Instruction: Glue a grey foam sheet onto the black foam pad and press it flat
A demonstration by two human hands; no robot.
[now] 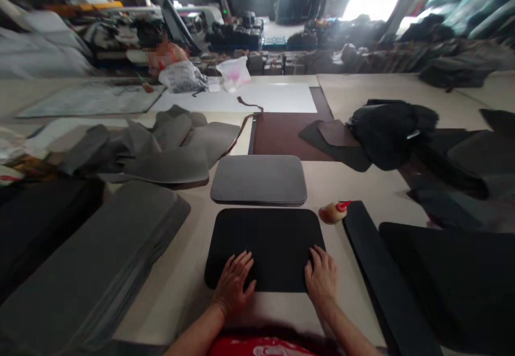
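Observation:
A black sheet (277, 238) with rounded corners lies flat on the table in front of me. My left hand (236, 281) rests on its near left part, fingers stretched out. On its near right edge lies my right hand (323, 273), fingers also extended and partly over the sheet. Just beyond it sits a short stack of grey rounded sheets (258, 178). To the right of that, a squeeze bottle (333, 213) with a red nozzle and yellowish-brown contents lies on its side.
Tall piles of grey panels (96, 254) stand at the left. Black strips (382, 270) and black panels (462, 275) cover the right side. Loose grey pieces (169, 147), a brown sheet (285, 136), a dark bundled item (392, 128) and plastic bags (233, 73) lie farther back.

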